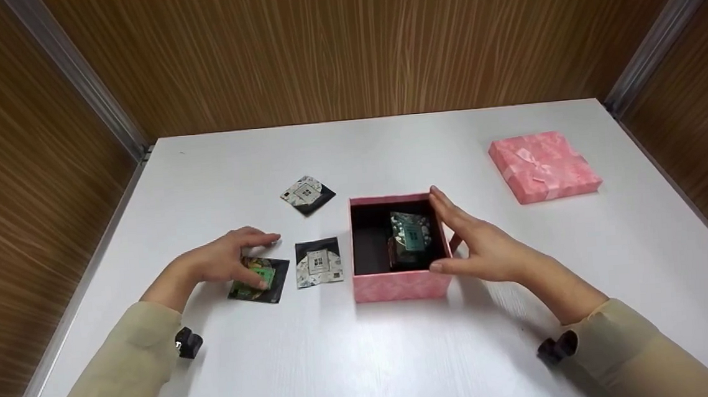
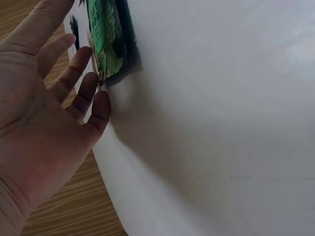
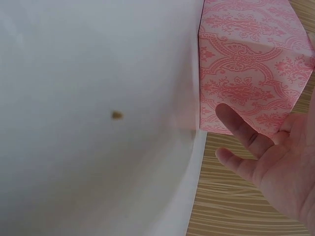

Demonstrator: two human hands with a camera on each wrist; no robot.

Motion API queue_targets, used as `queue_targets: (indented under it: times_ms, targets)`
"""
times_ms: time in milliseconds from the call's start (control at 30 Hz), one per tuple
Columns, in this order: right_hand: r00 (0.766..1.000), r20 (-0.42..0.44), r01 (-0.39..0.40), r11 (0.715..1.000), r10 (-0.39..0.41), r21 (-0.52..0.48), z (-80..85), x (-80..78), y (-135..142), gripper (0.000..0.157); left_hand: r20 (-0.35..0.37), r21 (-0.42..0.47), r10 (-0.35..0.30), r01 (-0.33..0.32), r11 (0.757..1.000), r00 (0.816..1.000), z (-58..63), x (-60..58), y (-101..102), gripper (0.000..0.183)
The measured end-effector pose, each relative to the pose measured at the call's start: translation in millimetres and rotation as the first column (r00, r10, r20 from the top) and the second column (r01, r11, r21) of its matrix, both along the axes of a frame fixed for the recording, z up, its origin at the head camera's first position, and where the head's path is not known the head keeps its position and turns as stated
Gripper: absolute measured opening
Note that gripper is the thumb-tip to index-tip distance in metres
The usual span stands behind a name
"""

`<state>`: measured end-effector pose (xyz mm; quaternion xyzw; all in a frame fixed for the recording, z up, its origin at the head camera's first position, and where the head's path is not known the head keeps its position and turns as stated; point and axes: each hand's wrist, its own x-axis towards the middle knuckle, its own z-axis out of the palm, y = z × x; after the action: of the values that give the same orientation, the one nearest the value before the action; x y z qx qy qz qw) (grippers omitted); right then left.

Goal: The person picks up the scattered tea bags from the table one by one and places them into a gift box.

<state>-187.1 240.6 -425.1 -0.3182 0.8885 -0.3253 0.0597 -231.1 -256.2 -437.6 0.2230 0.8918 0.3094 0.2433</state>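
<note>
My left hand (image 1: pixel 224 260) is over a dark sachet with a green label (image 1: pixel 274 280), thumb resting on its face and the other fingers stretched past its far edge. In the left wrist view, loosely bent fingertips (image 2: pixel 101 105) lie along the sachet's side. An open pink box (image 1: pixel 401 287) with a dark inside stands in the middle. Against its right wall rests my right hand (image 1: pixel 485 245), thumb at the near corner and index finger at the far one. Other fingers spread beside the patterned wall in the right wrist view. Inside the box, a teal-labelled sachet (image 1: pixel 412 232) leans toward the right side.
Two black-and-white sachets lie flat left of the box: one sachet (image 1: pixel 318 263) close beside it, another sachet (image 1: pixel 307 194) farther back, turned at an angle. A pink lid with a bow (image 1: pixel 545 166) lies at the back right. Wood-grain panels (image 1: pixel 356 49) enclose the white table (image 1: pixel 315 363).
</note>
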Motion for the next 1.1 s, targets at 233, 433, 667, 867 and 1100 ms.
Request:
queue_targets:
  times_ms: [233,433,667,867,1100]
  targets:
    - [1.0,-0.016,-0.011,1.0,0.011,-0.007,-1.0,-0.7,0.2,0.11,-0.023,-0.062,0.004,-0.006,0.998,1.0,-3.4,4.3,2.6,0.098]
    - [1.0,-0.022,-0.015,1.0,0.015,-0.009,-0.4,-1.1,0.0,0.11,-0.056,-0.03,0.026,-0.027,0.999,0.998,-7.5,3.3,6.0,0.092]
    - [0.999,-0.03,-0.015,1.0,0.015,-0.004,-1.4,-0.8,0.0,0.11,-0.086,0.001,0.066,-0.066,0.998,0.994,-11.8,-3.3,7.7,0.086]
    - [1.0,-0.024,-0.016,1.0,0.016,-0.006,-0.9,-0.8,-0.3,0.11,-0.087,-0.021,0.105,-0.107,0.994,0.991,-9.6,-4.8,9.2,0.082]
    - [1.0,-0.026,-0.01,1.0,0.01,-0.008,-0.3,-0.5,0.1,0.109,-0.109,0.0,0.124,-0.124,0.992,0.986,-9.9,-9.9,8.8,0.07]
